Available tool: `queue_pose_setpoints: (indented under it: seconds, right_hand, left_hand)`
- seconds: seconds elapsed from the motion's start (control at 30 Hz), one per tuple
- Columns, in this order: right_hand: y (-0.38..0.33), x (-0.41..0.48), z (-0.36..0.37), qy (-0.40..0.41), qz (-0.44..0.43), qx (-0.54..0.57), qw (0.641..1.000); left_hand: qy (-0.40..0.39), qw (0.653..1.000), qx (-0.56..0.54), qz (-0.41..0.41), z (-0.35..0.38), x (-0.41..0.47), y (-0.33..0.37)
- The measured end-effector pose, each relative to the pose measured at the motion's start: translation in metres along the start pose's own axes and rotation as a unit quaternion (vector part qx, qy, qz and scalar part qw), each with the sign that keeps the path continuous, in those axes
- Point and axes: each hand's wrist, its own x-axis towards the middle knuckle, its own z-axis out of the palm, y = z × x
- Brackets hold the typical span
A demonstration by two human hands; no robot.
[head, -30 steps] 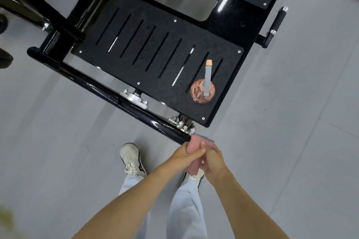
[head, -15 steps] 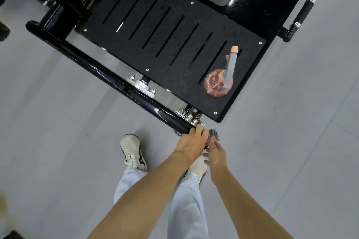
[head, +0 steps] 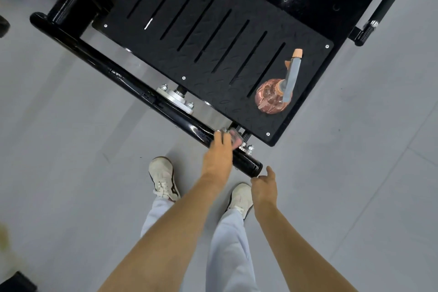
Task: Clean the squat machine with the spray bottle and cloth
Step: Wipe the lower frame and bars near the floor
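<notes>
spray bottle upright – nozzle points away | left hand grips cloth on bar | right hand released

A gym: black squat machine on grey floor

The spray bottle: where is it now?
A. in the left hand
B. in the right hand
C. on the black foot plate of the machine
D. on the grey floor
C: the spray bottle stands on the black foot plate, close to its near right corner.
</notes>
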Motion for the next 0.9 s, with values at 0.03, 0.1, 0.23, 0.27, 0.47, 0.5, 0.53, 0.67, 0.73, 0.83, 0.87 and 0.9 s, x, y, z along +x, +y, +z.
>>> queue_pose_setpoints:
  seconds: [0.03, 0.1, 0.23, 0.27, 0.47, 0.5, 0.53, 0.67, 0.73, 0.83, 0.87, 0.9]
  right_hand:
    - [0.000, -0.001, -0.001, 0.006, -0.013, -0.033, 0.999]
    - [0.000, -0.005, -0.001, 0.022, -0.071, -0.143, 0.987]
    - [-0.005, -0.013, 0.008, 0.058, -0.210, -0.360, 0.907]
    - [-0.006, -0.014, 0.013, 0.059, -0.232, -0.395, 0.887]
    - [-0.017, -0.020, 0.055, 0.063, -0.292, -0.466, 0.833]
    - [-0.021, -0.022, 0.064, 0.073, -0.290, -0.461, 0.836]
    - [-0.024, -0.023, 0.073, 0.078, -0.283, -0.461, 0.838]
    - [-0.033, -0.032, 0.108, 0.093, -0.241, -0.493, 0.831]
    - [-0.036, -0.039, 0.127, 0.089, -0.208, -0.488, 0.843]
    - [-0.041, -0.045, 0.151, 0.117, -0.145, -0.482, 0.856]
    - [-0.042, -0.046, 0.158, 0.138, -0.130, -0.480, 0.856]
    - [-0.043, -0.047, 0.163, 0.157, -0.122, -0.476, 0.856]
  left_hand:
    - [-0.023, 0.999, -0.002, 0.023, 0.008, -0.009, 0.008]
    - [-0.050, 0.997, 0.003, 0.056, 0.018, -0.016, 0.009]
    - [0.003, 0.968, 0.099, 0.232, 0.004, 0.001, -0.029]
    - [-0.009, 0.955, 0.129, 0.265, -0.005, 0.006, -0.044]
    - [0.129, 0.982, 0.101, 0.092, -0.053, 0.045, -0.140]
    - [0.145, 0.984, 0.083, 0.062, -0.059, 0.050, -0.151]
    - [0.157, 0.985, 0.062, 0.033, -0.063, 0.054, -0.156]
    - [0.123, 0.989, -0.085, 0.003, -0.056, 0.051, -0.141]
    - [0.079, 0.988, -0.069, 0.114, -0.046, 0.041, -0.122]
    - [-0.008, 0.967, -0.013, 0.254, -0.050, 0.034, -0.114]
    - [-0.010, 0.963, 0.003, 0.270, -0.055, 0.037, -0.120]
    - [-0.004, 0.957, 0.031, 0.289, -0.062, 0.043, -0.128]
